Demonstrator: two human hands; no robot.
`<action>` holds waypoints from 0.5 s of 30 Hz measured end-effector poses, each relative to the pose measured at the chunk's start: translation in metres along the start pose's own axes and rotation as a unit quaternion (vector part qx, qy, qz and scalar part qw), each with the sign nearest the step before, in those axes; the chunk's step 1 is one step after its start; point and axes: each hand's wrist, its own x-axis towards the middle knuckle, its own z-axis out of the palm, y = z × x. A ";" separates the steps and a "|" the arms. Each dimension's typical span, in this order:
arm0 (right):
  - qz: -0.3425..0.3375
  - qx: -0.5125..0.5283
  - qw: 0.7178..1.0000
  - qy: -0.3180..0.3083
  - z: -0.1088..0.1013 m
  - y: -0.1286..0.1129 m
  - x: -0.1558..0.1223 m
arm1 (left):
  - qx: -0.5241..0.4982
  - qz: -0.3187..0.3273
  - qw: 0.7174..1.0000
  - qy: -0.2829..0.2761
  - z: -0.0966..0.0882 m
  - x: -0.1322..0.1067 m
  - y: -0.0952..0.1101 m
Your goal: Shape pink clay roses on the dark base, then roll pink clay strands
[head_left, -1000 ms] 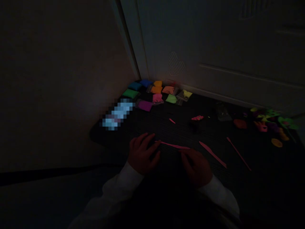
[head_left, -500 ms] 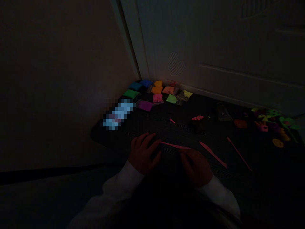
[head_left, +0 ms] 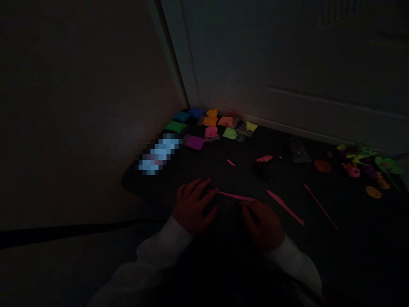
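The scene is very dark. My left hand (head_left: 194,207) rests on a black mat (head_left: 351,221) with its fingers curled at the left end of a thin pink modelling tool (head_left: 236,196). My right hand (head_left: 263,224) is closed at the tool's right end, so both hands hold it low over the mat. Both arms wear white sleeves. Whether anything lies under the tool is hidden by the dark.
Several small bags of coloured clay (head_left: 209,123) lie at the mat's far left corner by a door. Two more pink tools (head_left: 285,207) (head_left: 320,206) lie to the right. A pink clay piece (head_left: 264,159), small clay figures (head_left: 364,164) and a lit phone (head_left: 159,153) also sit on the mat.
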 end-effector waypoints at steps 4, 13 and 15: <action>0.000 -0.004 1.000 0.000 0.001 0.000 0.000 | 0.005 0.004 1.000 -0.014 0.000 0.001 0.001; -0.001 0.010 1.000 -0.004 0.002 0.003 -0.001 | 0.018 0.002 0.999 -0.030 0.001 0.001 0.001; -0.003 0.015 1.000 -0.006 0.002 0.003 -0.001 | 0.019 0.004 0.999 -0.030 0.000 0.001 0.001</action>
